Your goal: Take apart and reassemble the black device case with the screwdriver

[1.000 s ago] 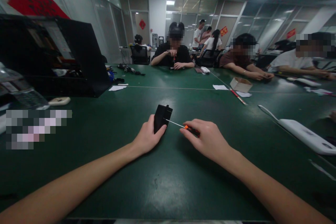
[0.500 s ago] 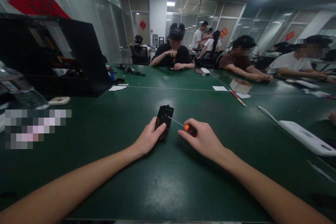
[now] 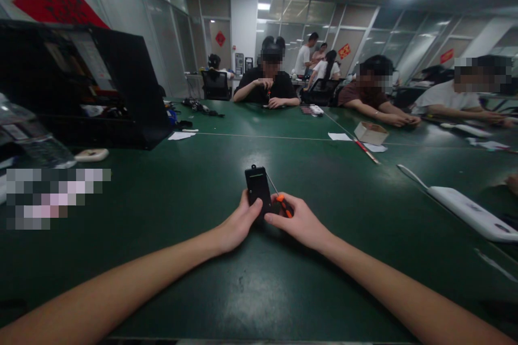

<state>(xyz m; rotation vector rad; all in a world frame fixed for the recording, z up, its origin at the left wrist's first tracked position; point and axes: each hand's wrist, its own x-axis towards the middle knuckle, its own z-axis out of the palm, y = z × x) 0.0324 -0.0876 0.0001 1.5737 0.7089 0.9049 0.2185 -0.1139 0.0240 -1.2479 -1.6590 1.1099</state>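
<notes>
My left hand (image 3: pixel 238 226) grips a flat black rectangular case (image 3: pixel 258 186) by its lower end, thumb across the face. The case has a small loop at its top, a narrow slot and a few small screws or holes; its exact kind I cannot make out. In my right hand (image 3: pixel 301 221) is a screwdriver (image 3: pixel 284 205) with an orange and black handle. Its thin metal shaft points up and left, passing beside the case's right edge. My right thumb and fingertips are close to the case's lower right side; whether they touch it I cannot tell.
A green table (image 3: pixel 194 291) lies under my hands. On the left stand a black open box (image 3: pixel 149 91) and a plastic bottle (image 3: pixel 38 137). To the right are a white power bank-like device (image 3: pixel 471 210) with a cable and a small cardboard box (image 3: pixel 370 133). Several people sit around.
The case has turned more upright toward me. My right hand has moved left to the case, and the screwdriver's tip has left the case's face for its right edge.
</notes>
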